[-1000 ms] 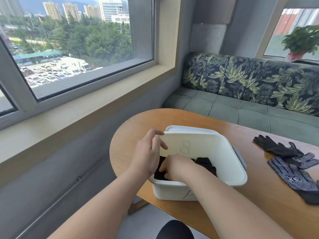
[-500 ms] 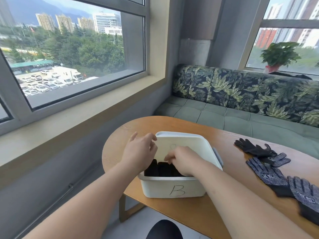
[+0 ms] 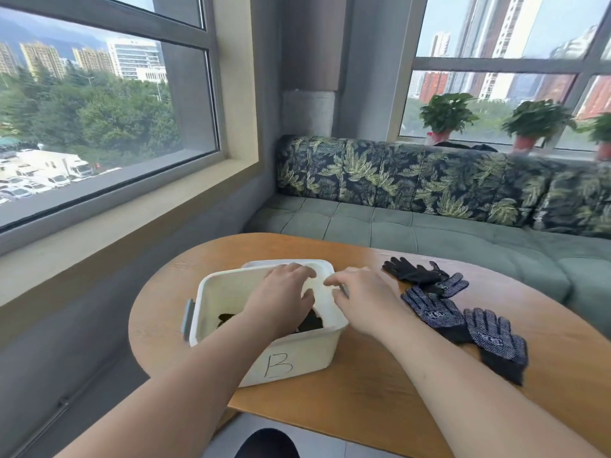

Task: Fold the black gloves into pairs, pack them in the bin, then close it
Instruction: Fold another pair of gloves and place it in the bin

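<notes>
A white bin [image 3: 291, 361] marked "B" stands on the wooden table [image 3: 380, 385] with black gloves [image 3: 228, 318] lying in its bottom. My left hand [image 3: 281, 300] reaches over the bin, its fingers curled on the far rim and its thumb inside. My right hand [image 3: 362, 300] grips the right wall's rim beside it. A white lid edge [image 3: 261, 263] shows just behind the bin. To the right, loose gloves lie flat on the table: a plain black one [image 3: 411, 274] and two dotted ones [image 3: 433, 309] [image 3: 496, 338].
The table's rounded left end [image 3: 142, 325] overhangs the floor next to the grey wall under the window. A green bench [image 3: 429, 226] with leaf-print cushions runs behind the table. Potted plants [image 3: 446, 117] stand on the far sill.
Both hands came up from the gloves inside the bin to its rim. The bin has turned, so the "B" side faces me. My view swung right.
</notes>
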